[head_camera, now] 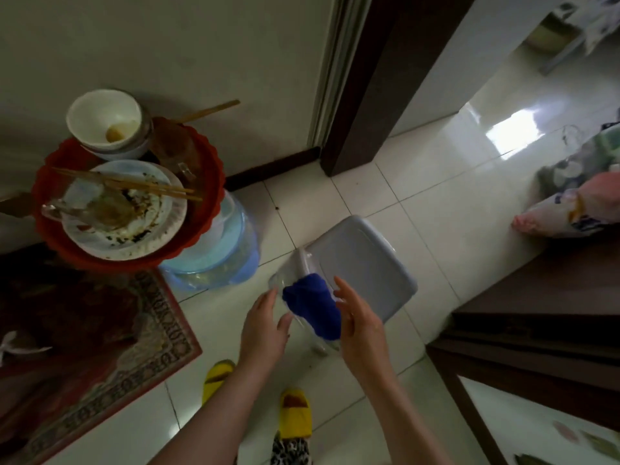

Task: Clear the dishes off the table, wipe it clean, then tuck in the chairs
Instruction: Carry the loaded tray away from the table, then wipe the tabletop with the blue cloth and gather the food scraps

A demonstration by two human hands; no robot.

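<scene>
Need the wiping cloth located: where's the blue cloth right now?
Head view, lower centre: the blue cloth lies draped over the near edge of the grey stool, between the left hand and right hand.

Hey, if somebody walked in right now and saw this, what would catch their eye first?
Probably the red tray at upper left, piled with a dirty plate, chopsticks and stacked bowls. Next, the blue cloth at centre, draped over a grey stool, with the left hand and right hand open on either side of it. Yellow slippers stand out on the pale floor tiles below.
</scene>
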